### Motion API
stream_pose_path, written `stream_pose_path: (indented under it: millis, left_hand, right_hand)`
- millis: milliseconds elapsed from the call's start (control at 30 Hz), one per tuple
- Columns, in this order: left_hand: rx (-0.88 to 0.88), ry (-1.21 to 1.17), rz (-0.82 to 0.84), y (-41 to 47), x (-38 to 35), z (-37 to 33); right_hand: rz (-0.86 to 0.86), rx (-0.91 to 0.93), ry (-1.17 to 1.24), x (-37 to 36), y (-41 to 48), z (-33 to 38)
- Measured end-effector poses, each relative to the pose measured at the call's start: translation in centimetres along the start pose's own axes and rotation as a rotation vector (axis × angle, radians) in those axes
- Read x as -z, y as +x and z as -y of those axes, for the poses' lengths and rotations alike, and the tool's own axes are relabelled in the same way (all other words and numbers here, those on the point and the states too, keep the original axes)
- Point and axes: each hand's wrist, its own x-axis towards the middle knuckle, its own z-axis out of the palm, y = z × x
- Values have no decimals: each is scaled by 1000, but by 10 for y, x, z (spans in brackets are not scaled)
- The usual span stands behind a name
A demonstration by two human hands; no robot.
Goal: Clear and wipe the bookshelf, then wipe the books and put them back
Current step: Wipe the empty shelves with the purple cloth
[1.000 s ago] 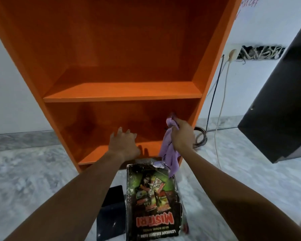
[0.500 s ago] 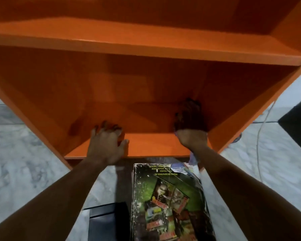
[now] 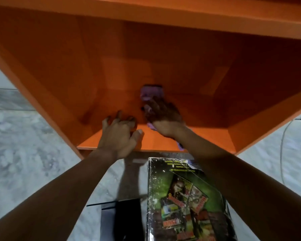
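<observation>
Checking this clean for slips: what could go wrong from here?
The left hand rests on the shelf beside the right hand, which presses the cloth; that patch may go unwiped. The book lies on the floor just below the shelf edge, so swept dust could fall on it.

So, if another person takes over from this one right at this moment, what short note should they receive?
Left hand: open, fingers spread, resting on the bottom shelf near its front edge.
Right hand: pressing the purple cloth onto the same shelf, deeper in.
Things: the book lies on the floor before the bookshelf, a black item beside it.
Done: this compartment holds no books.
Left: finish wiping, wipe the book, put it back.
</observation>
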Motion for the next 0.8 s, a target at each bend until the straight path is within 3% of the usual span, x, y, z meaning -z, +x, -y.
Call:
stream_pose_path:
  millis: [133,267,367,500,633,700,800]
  left_hand:
    - [-67,44,-73,-25,16,25]
    - [-16,-127,-284,-60,25,50]
    - [113,-165,-313,-82,34,54]
    - [433,-199,-285,-99,54,58]
    - [719,-153,-190,-94,75,70]
    - [643,-89,-164,-90,79,77]
    - [484,-65,-189,-88,78,84]
  right_hand:
    - [111,109,36,8,-26,58]
    - [61,255,67,8,-44,93]
    - [27,338,158,4,-59,113]
    - [0,387,394,4,-75,138]
    - [63,130,1040,31,-60,147]
    - [54,-59,1232,58,-44,153]
    - [-125,-364,1235,72,-2,142]
